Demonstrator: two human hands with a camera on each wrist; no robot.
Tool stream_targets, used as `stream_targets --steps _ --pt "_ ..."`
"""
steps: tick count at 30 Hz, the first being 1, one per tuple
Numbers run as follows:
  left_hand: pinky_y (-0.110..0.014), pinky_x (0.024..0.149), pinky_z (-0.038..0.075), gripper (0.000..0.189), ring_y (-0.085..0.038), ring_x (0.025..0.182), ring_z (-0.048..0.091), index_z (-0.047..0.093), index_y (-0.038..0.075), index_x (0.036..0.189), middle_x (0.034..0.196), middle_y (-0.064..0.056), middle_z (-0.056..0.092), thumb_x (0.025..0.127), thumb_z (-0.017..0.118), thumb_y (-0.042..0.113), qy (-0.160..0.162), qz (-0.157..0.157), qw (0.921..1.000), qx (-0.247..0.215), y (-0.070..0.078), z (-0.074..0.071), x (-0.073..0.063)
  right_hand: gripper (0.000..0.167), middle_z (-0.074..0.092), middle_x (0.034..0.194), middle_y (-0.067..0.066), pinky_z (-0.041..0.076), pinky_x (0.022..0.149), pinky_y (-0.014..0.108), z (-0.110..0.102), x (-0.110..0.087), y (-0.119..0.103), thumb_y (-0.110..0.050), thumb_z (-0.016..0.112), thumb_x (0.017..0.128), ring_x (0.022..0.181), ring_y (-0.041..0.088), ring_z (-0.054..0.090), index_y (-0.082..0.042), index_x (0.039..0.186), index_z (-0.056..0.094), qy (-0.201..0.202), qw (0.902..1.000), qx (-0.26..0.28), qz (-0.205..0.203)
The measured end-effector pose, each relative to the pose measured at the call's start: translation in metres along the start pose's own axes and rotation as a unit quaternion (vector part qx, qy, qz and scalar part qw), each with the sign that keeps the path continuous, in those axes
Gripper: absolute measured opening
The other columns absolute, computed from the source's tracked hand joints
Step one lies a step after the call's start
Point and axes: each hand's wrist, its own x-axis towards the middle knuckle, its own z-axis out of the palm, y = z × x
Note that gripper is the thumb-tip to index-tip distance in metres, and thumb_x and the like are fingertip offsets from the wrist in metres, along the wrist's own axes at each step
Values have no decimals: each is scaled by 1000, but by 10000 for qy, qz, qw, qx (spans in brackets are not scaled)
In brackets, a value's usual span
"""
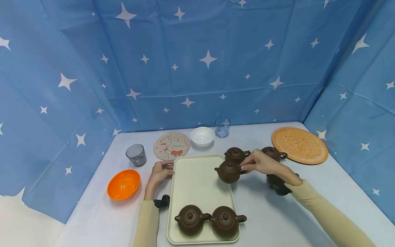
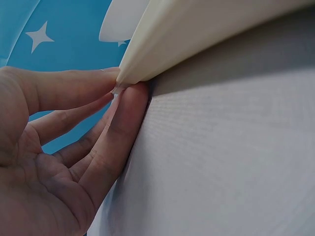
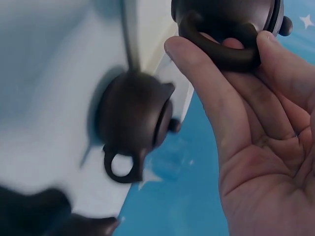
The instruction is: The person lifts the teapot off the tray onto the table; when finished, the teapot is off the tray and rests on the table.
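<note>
My right hand (image 1: 260, 163) holds a dark brown teapot (image 1: 228, 172) by its handle, over the right edge of a cream tray (image 1: 197, 185). In the right wrist view, thumb and fingers close round the handle of this teapot (image 3: 229, 14). With thumb and fingertips, my left hand (image 1: 161, 173) pinches the tray's left rim, seen close up in the left wrist view as a pale edge (image 2: 162, 39). Two matching teapots, one on the left (image 1: 189, 221) and one on the right (image 1: 224, 223), sit at the tray's near end, handles pointing right.
Just behind the held teapot stands another teapot (image 1: 235, 153); a further teapot (image 1: 271, 153) is partly behind my right hand. A grey glass (image 1: 136, 155) and orange bowl (image 1: 124, 185) are left. Farther back are a rabbit mat (image 1: 171, 145), white bowl (image 1: 202, 136), clear glass (image 1: 222, 127) and round orange mat (image 1: 299, 145).
</note>
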Motion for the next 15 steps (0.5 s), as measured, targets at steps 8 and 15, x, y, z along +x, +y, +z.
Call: stream_targets --steps 8,15 --pt "-33 64 61 45 -20 70 68 64 -2 120 94 -19 67 75 67 -9 29 -35 10000 32 1 1 0 14 73 87 15 60 63 29 -11 -19 11 -4 64 89 74 27 72 4 94 75 95 9991 -336 226" --pt "-34 64 61 45 -20 70 69 65 -2 119 94 -19 68 75 67 -9 29 -19 10000 40 1 1 -1 13 73 89 16 61 64 31 -15 -27 20 -2 64 88 74 25 71 4 93 75 95 9988 -369 298"
